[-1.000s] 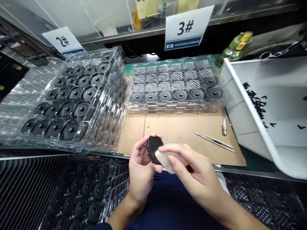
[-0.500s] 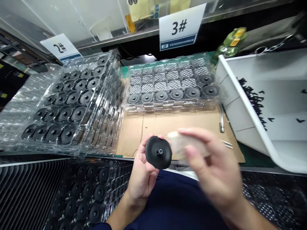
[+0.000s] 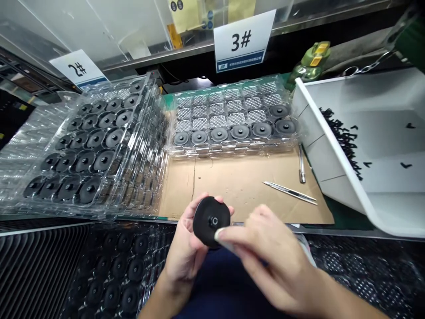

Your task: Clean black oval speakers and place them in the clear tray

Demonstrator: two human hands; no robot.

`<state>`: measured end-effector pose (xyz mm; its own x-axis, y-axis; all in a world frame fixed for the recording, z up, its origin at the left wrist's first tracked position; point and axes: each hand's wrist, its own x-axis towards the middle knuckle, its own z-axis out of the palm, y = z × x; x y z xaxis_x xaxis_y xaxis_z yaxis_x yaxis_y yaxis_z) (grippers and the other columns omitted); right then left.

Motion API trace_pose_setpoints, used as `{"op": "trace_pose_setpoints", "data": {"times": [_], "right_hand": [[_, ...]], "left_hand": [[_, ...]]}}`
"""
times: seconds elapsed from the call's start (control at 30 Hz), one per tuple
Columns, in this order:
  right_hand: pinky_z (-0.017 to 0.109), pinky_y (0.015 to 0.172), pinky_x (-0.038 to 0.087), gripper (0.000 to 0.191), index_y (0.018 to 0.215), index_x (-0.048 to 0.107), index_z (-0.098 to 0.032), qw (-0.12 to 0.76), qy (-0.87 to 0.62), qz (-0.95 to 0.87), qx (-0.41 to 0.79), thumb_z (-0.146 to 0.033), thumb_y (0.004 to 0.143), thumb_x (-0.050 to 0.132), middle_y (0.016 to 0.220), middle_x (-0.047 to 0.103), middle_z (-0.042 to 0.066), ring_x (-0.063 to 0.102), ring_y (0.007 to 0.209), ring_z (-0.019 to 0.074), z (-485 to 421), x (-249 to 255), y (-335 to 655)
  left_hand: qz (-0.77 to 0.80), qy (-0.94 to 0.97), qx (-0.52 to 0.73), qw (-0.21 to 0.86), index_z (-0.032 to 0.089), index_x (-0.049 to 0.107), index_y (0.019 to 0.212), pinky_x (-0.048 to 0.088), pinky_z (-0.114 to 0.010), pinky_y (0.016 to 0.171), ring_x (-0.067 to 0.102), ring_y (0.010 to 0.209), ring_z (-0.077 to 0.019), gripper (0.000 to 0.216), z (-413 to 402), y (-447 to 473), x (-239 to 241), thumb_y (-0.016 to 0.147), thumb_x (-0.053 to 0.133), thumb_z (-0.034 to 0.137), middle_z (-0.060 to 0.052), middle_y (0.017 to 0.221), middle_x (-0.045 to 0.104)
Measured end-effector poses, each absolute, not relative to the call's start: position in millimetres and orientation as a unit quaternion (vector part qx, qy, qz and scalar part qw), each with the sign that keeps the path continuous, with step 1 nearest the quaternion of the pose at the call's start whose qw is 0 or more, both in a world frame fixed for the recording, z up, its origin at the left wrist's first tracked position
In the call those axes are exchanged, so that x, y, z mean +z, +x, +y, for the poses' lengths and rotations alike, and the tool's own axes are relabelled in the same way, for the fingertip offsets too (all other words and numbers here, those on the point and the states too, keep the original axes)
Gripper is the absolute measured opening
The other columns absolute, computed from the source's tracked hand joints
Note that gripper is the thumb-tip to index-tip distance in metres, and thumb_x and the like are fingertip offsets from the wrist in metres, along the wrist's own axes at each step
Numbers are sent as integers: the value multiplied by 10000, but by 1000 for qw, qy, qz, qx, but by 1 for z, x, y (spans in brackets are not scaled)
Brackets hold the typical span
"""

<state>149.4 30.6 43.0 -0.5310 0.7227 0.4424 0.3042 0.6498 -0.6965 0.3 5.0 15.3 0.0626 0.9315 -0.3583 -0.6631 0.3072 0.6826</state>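
Note:
A round black rubber-looking disc [image 3: 206, 217] with a small raised hub at its centre is tilted up over the bench's front edge. My left hand [image 3: 182, 243] is closed around the disc from behind, fingertips showing at its rim. At the disc's lower right face, just below the hub, the index fingertip of my right hand [image 3: 268, 257] presses. Under that finger is a pale, cloth-like piece [image 3: 229, 246], mostly hidden by the curled fingers. Beyond the hands, tweezers [image 3: 290, 192] and a metal rod-like tool [image 3: 301, 166] lie on the cardboard [image 3: 229, 177].
Ahead stands a clear plastic tray [image 3: 229, 146] with black discs in some pockets. Stacked filled trays [image 3: 133, 146] rise at left. A white bin [image 3: 341, 173] with small black pieces is at right, a green bottle [image 3: 308, 64] behind. More discs [image 3: 129, 270] sit below the bench.
My right hand has swung left and down, bringing its fingertip onto the disc with the pale piece. The disc and left hand shifted slightly left and down; the tweezers are now uncovered.

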Motion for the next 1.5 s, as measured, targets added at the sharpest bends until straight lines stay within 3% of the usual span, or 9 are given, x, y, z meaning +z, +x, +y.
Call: {"op": "trace_pose_setpoints", "data": {"times": [0.1, 0.2, 0.37, 0.53, 0.7, 0.9, 1.07, 1.27, 1.5], "right_hand": [[307, 617, 272, 201, 1005, 583, -131, 337, -400, -828, 203, -91, 878, 432, 698, 582, 16, 416, 604, 132, 33, 46, 158], [326, 625, 249, 260, 976, 637, -180, 344, -340, -865, 133, -164, 931, 382, 645, 554, 9, 381, 625, 152, 49, 49, 157], [287, 605, 285, 330, 981, 650, -210, 313, -300, -867, 243, -320, 963, 339, 650, 508, 7, 400, 624, 142, 60, 46, 151], [281, 613, 311, 326, 1019, 653, -250, 320, -300, -862, 253, -252, 963, 332, 661, 535, 5, 433, 638, 144, 56, 33, 148], [286, 780, 461, 282, 1111, 611, -247, 252, -470, -743, 404, -319, 924, 413, 1048, 658, 28, 593, 893, 160, 97, -36, 167], [519, 894, 422, 511, 1321, 464, -171, 231, -623, -688, 291, -338, 838, 479, 1071, 584, 156, 532, 994, 300, 90, -129, 178], [452, 898, 460, 539, 1380, 357, -189, 250, -647, -672, 259, -341, 867, 416, 1148, 514, 150, 519, 1055, 268, 59, -137, 186], [483, 974, 407, 443, 1243, 518, -182, 246, -678, -666, 191, -350, 850, 403, 1142, 532, 146, 508, 1115, 297, 61, -127, 210], [655, 970, 284, 506, 1165, 575, -84, 230, -740, -623, 107, -422, 804, 465, 1200, 489, 251, 391, 1189, 450, 70, -134, 241]], "left_hand": [[406, 137, 523, 737, 284, 625, 1117, 514, -275, 902, 646, 1007, -201, 576, 4, 1, 11, 589, 818, 407, -9, 1087, 687], [405, 102, 471, 777, 240, 662, 1060, 548, -304, 854, 664, 948, -207, 436, 5, 4, 10, 686, 740, 450, -17, 975, 708], [339, 104, 396, 847, 151, 718, 879, 568, -199, 593, 694, 698, -153, 305, 4, -1, 12, 695, 751, 392, -35, 795, 729], [314, 74, 413, 852, 149, 728, 900, 563, -214, 756, 691, 842, -164, 343, 0, -11, 3, 664, 765, 396, -47, 912, 739], [254, 42, 421, 870, 267, 658, 1102, 558, -267, 791, 681, 954, -210, 540, -4, -21, -9, 640, 699, 542, -40, 1106, 692], [208, 9, 444, 872, 262, 648, 1115, 550, -255, 770, 681, 929, -200, 557, -4, -22, -10, 657, 657, 579, -48, 1095, 690], [205, 11, 466, 861, 242, 657, 1111, 566, -259, 742, 701, 879, -203, 558, 1, -23, -8, 694, 616, 611, -45, 1038, 710], [259, 106, 525, 804, 340, 547, 1236, 552, -233, 639, 711, 780, -171, 481, 4, -26, -8, 831, 475, 589, -42, 1169, 650], [510, 547, 504, 433, 447, 27, 1418, 400, -395, 1003, 507, 1179, -226, 1041, -5, -20, -19, 715, 737, 153, -61, 1255, 528]]}}
